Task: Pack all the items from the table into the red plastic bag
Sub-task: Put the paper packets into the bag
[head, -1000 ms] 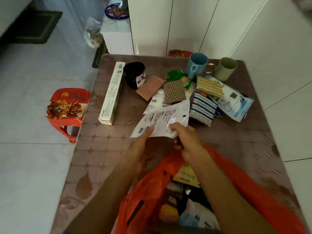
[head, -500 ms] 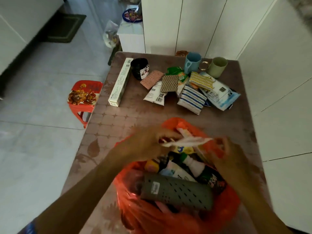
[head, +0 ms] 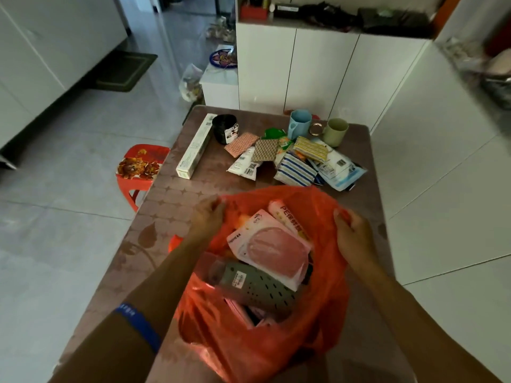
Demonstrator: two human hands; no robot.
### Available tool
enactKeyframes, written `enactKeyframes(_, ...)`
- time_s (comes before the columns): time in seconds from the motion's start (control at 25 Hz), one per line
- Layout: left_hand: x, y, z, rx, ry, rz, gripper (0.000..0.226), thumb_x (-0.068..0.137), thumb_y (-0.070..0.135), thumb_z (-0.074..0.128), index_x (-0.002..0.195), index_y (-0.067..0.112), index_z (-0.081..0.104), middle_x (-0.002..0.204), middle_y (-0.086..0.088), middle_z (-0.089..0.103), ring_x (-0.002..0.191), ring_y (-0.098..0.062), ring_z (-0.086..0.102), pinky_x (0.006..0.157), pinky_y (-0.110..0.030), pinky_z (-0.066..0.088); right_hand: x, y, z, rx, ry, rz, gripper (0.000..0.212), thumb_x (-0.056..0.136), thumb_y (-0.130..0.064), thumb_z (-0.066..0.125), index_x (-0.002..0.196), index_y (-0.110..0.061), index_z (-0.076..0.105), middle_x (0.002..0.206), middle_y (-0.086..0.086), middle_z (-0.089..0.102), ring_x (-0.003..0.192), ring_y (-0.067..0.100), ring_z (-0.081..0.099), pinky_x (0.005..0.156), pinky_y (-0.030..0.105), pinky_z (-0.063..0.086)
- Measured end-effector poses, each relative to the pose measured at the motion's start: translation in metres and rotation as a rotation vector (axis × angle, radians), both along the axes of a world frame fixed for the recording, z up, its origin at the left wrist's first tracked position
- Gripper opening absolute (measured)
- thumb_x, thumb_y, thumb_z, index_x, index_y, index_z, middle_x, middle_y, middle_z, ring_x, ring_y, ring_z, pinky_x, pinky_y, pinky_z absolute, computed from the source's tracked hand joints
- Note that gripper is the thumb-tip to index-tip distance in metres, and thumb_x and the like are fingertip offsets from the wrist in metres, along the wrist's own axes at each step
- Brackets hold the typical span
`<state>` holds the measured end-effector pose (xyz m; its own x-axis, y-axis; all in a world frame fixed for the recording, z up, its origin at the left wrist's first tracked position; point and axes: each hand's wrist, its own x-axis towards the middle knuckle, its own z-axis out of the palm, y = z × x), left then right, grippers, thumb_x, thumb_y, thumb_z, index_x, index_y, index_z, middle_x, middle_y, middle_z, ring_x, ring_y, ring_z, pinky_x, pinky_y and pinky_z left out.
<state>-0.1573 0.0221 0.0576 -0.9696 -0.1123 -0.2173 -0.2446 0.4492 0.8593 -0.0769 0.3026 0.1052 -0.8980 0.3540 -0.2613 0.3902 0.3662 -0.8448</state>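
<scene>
The red plastic bag (head: pixel 276 341) stands open at the near edge of the brown table (head: pixel 171 205). My left hand (head: pixel 208 214) grips its left rim and my right hand (head: pixel 351 230) grips its right rim. Inside lie a white packet with a pink disc (head: pixel 272 248), a grey perforated case (head: pixel 260 286) and a white roll (head: pixel 287 217). On the table's far side lie a long white box (head: pixel 196 146), a black cup (head: pixel 226 128), patterned cloths (head: pixel 265 149), a striped cloth (head: pixel 294 170), white packets (head: pixel 244 165), a blue cup (head: pixel 300 127) and a green cup (head: pixel 336 132).
A red stool (head: pixel 141 167) with a flowered plate stands left of the table. White cabinets (head: pixel 318 73) rise behind the table, with a low white stand (head: pixel 221 81) beside them. A white wall runs along the right. Grey tiled floor spreads to the left.
The white packet went from my hands above the table into the bag. Both hands then moved to the bag's rim and pulled it wide. The camera view rose and drew back.
</scene>
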Motion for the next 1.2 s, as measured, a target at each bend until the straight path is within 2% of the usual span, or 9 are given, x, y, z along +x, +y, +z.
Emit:
enactKeyframes(0.16,-0.032,0.001,0.098,0.179,0.359,0.114,0.026,0.099,0.033,0.046,0.083,0.018,0.060,0.062,0.005,0.051,0.047,-0.002,0.046,0.045,-0.019,0.039,-0.002,0.006,0.047,0.099,0.291,-0.083,0.025,0.105,-0.037,0.039,0.095,-0.027,0.059,0.079,0.003,0.063,0.060,0.003,0.056,0.053,0.025,0.046)
enactKeyframes(0.32,-0.006,-0.029,0.129,0.092,0.500,-0.153,0.034,0.097,0.038,0.048,0.078,0.012,0.057,0.060,0.004,0.048,0.050,-0.007,0.041,0.044,-0.017,0.035,0.030,0.039,0.047,0.192,0.390,-0.155,0.031,0.100,-0.046,0.041,0.083,-0.025,0.058,0.069,-0.008,0.060,0.057,-0.004,0.055,0.048,0.021,0.038)
enactKeyframes(0.48,0.029,-0.053,0.091,-0.306,0.215,-0.519,0.026,0.095,0.030,0.053,0.074,0.018,0.061,0.063,0.006,0.061,0.053,-0.009,0.055,0.051,-0.028,0.047,0.040,0.072,0.006,0.236,-0.018,-0.108,0.029,0.104,-0.028,0.044,0.092,-0.011,0.064,0.084,0.012,0.068,0.074,0.026,0.061,0.057,0.028,0.041)
enactKeyframes(0.6,0.028,-0.052,0.075,-0.607,0.183,-0.487,0.023,0.093,0.030,0.056,0.079,0.014,0.064,0.070,-0.007,0.065,0.062,-0.021,0.061,0.062,-0.042,0.054,0.030,0.076,0.001,0.420,-0.151,-0.064,0.028,0.102,-0.022,0.045,0.104,-0.002,0.064,0.096,0.023,0.068,0.083,0.034,0.063,0.068,0.035,0.046)
enactKeyframes(0.76,0.025,-0.049,0.064,-0.731,0.201,-0.396,0.017,0.090,0.031,0.056,0.094,0.016,0.064,0.086,-0.007,0.068,0.074,-0.025,0.063,0.070,-0.042,0.056,0.010,0.030,0.021,1.012,0.180,0.093,0.035,0.086,-0.021,0.061,0.120,-0.016,0.051,0.109,0.014,0.064,0.094,0.036,0.060,0.074,0.040,0.046)
enactKeyframes(0.84,0.027,-0.041,0.056,-0.727,0.175,-0.411,0.016,0.090,0.029,0.055,0.094,0.016,0.063,0.086,-0.008,0.067,0.075,-0.025,0.062,0.071,-0.042,0.055,0.005,-0.027,0.018,0.914,0.420,0.411,0.045,0.087,-0.027,0.061,0.130,-0.024,0.045,0.129,0.007,0.056,0.116,0.028,0.052,0.090,0.042,0.044)
enactKeyframes(0.96,0.026,-0.039,0.045,-0.747,0.167,-0.398,0.014,0.091,0.027,0.053,0.089,0.016,0.060,0.080,-0.008,0.063,0.074,-0.026,0.062,0.068,-0.038,0.054,0.005,-0.091,-0.026,0.759,0.110,0.852,0.061,0.097,-0.045,0.046,0.151,-0.030,0.021,0.161,0.002,0.020,0.145,0.025,0.021,0.113,0.045,0.025)
enactKeyframes(1.08,0.014,-0.052,0.032,-0.743,0.099,-0.365,0.018,0.091,0.031,0.053,0.096,0.016,0.060,0.084,-0.008,0.063,0.076,-0.025,0.063,0.071,-0.038,0.054,0.003,-0.090,-0.059,0.700,-0.146,0.854,0.072,0.100,-0.049,0.039,0.156,-0.035,-0.004,0.165,0.002,0.002,0.150,0.027,0.010,0.117,0.047,0.022)
enactKeyframes(1.2,-0.015,-0.060,0.033,-0.331,-0.035,-0.337,0.053,0.074,0.057,0.068,0.116,0.027,0.056,0.109,0.005,0.055,0.096,-0.014,0.057,0.077,-0.036,0.052,-0.020,-0.087,-0.048,0.643,-0.021,0.801,0.061,0.096,-0.058,0.037,0.151,-0.038,0.019,0.163,-0.003,0.016,0.147,0.023,0.019,0.115,0.046,0.022)
